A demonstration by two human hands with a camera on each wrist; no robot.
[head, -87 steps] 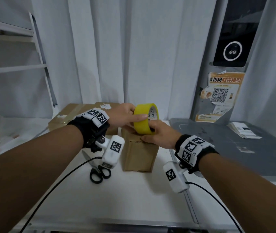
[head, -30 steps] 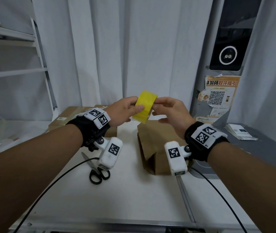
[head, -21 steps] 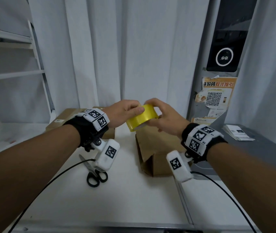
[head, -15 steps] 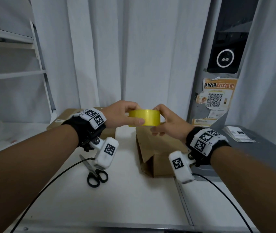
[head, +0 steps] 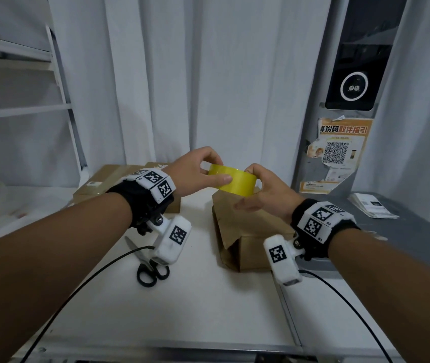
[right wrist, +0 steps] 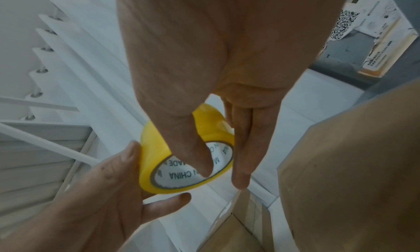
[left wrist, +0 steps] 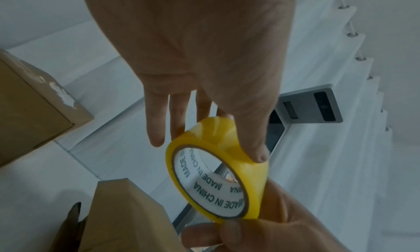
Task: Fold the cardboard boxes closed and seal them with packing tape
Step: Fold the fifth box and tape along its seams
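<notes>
Both hands hold a yellow tape roll [head: 237,182] in the air just above a small brown cardboard box [head: 250,231], the roll lying nearly flat. My left hand [head: 198,171] pinches its left side, thumb on the outer band. My right hand [head: 266,192] grips the right side. In the right wrist view the right thumb sits inside the white core of the tape roll [right wrist: 154,162]. In the left wrist view the tape roll [left wrist: 204,133] shows "MADE IN CHINA" on the core. A flap hangs down the box's near-left side.
Black-handled scissors [head: 151,271] lie on the white table [head: 182,310], left of the box and under my left wrist. A larger flat cardboard box [head: 114,182] sits at the back left. A grey counter [head: 405,231] with leaflets adjoins on the right. Curtains hang behind.
The roll was lifted off the box top and turned from upright to nearly flat between the hands. The box now sits further right and turned, with a flap hanging.
</notes>
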